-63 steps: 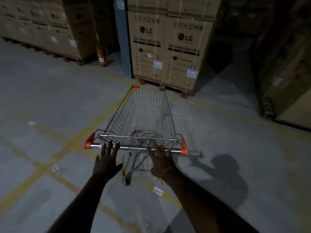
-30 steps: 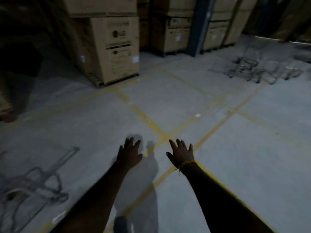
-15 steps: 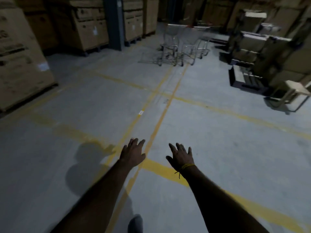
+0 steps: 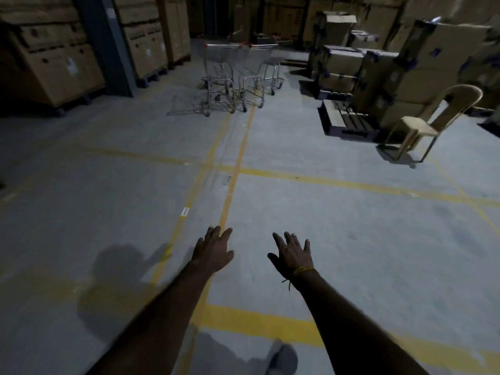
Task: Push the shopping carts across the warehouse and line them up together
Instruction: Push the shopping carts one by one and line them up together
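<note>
The shopping carts (image 4: 238, 77) stand in a close group at the far end of the floor, well apart from your hands and straight ahead of them, at the end of the long yellow floor lines (image 4: 230, 190). Their baskets look empty, as far as the dim light allows. Your left hand (image 4: 212, 250) is stretched forward with the fingers spread wide and the palm down; it holds nothing and touches nothing. Your right hand (image 4: 292, 254) is the same, wide and free, with a yellow thread (image 4: 301, 272) around the wrist. One shoe (image 4: 282, 359) shows at the bottom edge. Left of the carts rises a dark pillar (image 4: 108, 44) between stacked cardboard boxes (image 4: 54, 58). To the right there are more boxes (image 4: 405, 66), a pallet (image 4: 346, 121) on the floor and a plastic chair (image 4: 430, 123) just beside it
</note>
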`<state>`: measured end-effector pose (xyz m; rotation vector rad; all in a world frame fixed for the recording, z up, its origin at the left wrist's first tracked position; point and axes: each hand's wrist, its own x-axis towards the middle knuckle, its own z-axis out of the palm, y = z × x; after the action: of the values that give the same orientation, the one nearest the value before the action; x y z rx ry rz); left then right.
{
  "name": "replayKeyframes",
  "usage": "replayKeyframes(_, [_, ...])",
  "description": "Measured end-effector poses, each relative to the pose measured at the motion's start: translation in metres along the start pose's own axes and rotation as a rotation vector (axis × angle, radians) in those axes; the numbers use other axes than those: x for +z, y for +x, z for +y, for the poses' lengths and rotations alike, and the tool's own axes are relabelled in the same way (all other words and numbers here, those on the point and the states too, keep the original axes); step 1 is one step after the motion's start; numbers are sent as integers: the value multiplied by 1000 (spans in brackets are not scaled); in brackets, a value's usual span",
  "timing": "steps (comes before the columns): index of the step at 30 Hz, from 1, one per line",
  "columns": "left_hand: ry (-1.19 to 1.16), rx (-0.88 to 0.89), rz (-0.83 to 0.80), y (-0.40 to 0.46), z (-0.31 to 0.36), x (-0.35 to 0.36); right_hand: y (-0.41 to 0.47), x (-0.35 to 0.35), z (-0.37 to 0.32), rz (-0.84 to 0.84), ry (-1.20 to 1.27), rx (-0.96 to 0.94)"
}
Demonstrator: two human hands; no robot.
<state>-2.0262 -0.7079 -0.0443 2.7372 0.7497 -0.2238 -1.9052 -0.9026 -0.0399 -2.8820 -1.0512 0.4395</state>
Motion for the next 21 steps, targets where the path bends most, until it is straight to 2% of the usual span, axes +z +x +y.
replayKeyframes(14, [-52, -69, 52, 267, 92, -41, 267, -89, 130, 5, -12, -89])
replayKeyframes(21, [-67, -79, 47, 376, 110, -60, 381, -114, 157, -26, -48, -129])
